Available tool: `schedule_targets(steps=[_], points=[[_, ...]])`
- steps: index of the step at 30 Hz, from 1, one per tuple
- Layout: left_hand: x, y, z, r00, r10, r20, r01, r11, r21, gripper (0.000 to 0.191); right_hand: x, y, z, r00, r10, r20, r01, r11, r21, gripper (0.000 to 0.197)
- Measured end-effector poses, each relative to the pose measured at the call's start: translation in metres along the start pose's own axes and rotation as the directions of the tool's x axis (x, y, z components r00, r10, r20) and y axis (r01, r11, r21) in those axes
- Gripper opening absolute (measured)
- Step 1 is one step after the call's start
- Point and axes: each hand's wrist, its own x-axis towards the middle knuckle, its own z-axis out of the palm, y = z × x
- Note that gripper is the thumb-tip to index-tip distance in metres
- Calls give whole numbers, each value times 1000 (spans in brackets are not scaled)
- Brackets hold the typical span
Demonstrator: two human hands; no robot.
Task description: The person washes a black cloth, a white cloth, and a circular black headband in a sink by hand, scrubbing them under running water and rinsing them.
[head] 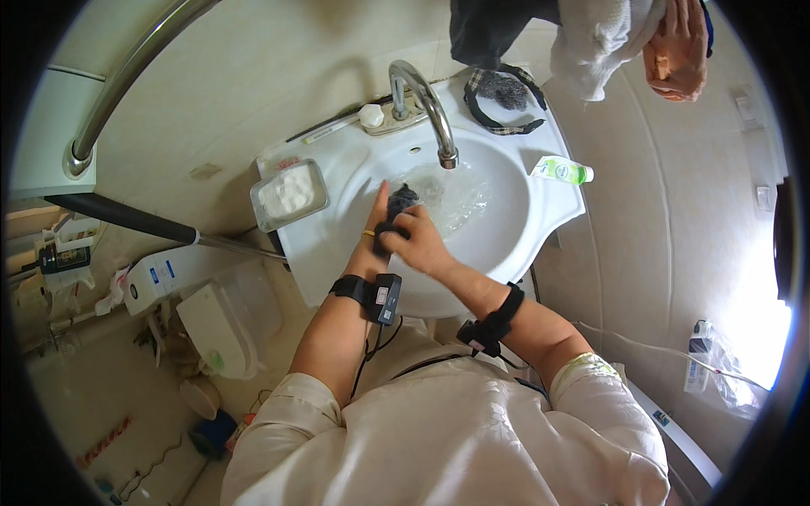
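Observation:
A dark, wet-looking cloth item (401,200) lies bunched along my left hand (376,218), over the white washbasin (514,246). One finger of the left hand points straight out beside it, and a yellow ring circles another. My right hand (423,243) bends its fingers onto the near part of the cloth and presses it against the left hand. Much of the left palm is hidden under the cloth and the right fingers. Beyond my hands, a chrome faucet (436,114) arches over the bowl, where rippled, splashing water (452,196) shows.
A clear plastic tub of white powder (288,193) stands on the basin's left rim. At the right rim lie a green-and-white tube (562,171), a black headband (471,95) and a mesh scrubber (503,90). Cloth items (601,47) hang above. A metal rail (243,245) passes at left.

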Motion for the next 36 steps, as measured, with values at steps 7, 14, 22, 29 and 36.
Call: schedule_targets(steps=[7,14,22,29,36], points=[[29,-37,51,801,257,-540,-222,966,132,23,50,50,-18,863,350,-365,-413,904,-111,35],[-1,-24,27,909,262,-323,-309,945,-105,30,0,12,16,969,-129,-212,97,983,-153,25],[-7,-40,2,612,573,-545,-28,705,709,21,52,71,-46,969,199,-145,-243,870,-429,46],[7,-14,43,686,53,-726,181,953,241,62,40,115,-15,779,600,182,-622,703,345,31],[3,-21,28,900,218,-376,-247,969,-30,38,11,1,-5,994,20,-108,-44,972,-232,21]])
